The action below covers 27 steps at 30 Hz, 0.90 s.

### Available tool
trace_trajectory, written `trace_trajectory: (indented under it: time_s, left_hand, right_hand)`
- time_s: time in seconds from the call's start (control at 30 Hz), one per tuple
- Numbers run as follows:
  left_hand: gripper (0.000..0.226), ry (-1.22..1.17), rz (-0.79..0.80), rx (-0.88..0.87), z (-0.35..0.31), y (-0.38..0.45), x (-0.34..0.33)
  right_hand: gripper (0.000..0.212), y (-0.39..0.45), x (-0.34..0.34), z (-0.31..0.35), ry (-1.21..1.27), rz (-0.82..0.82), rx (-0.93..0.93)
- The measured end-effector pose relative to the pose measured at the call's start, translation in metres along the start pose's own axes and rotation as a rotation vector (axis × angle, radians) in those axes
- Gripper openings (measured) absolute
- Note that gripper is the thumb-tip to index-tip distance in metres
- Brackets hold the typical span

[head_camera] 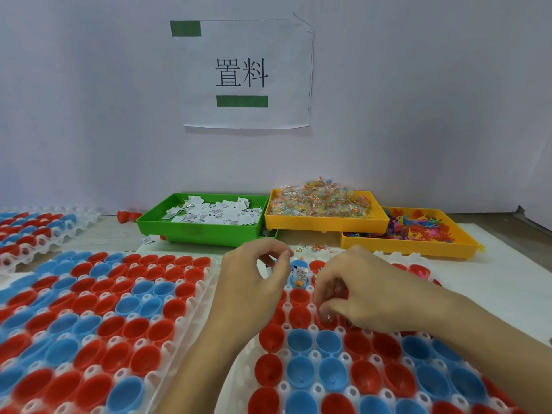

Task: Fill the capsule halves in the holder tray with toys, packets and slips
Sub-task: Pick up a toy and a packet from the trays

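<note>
The right hand (352, 294) pinches a small packet (325, 316) over a red cup (327, 321); the left hand (254, 282) curls with nothing seen inside. Drop it straight in.

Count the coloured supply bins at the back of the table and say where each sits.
3. The green bin of white slips is on the left, a yellow bin of clear packets in the middle, and another yellow bin of small plastic toys on the right. None looks hidden.
</note>
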<state>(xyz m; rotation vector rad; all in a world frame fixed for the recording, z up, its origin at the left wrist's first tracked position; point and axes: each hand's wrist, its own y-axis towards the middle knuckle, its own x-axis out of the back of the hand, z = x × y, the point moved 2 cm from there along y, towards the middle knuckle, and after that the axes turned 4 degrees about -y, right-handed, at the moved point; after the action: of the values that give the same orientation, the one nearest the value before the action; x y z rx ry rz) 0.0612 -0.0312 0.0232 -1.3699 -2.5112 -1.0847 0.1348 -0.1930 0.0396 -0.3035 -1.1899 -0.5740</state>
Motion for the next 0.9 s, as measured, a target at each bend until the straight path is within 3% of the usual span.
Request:
trace_trajectory:
  time_s: [0.57,0.77,0.9]
  left_hand:
    - [0.014,-0.021,-0.033,0.025,0.006,0.002,0.002]
    - [0.018,-0.028,-0.108,0.07,0.015,0.002,0.003]
    - [0.023,-0.023,-0.139,0.06,0.016,0.003,0.005]
  right_hand:
    - [0.006,0.027,0.038,0.007,-0.101,0.073,-0.001]
    - [0.015,0.13,0.041,0.016,-0.11,-0.146,-0.019]
    - [0.018,0.19,0.013,0.014,-0.096,-0.183,-0.112]
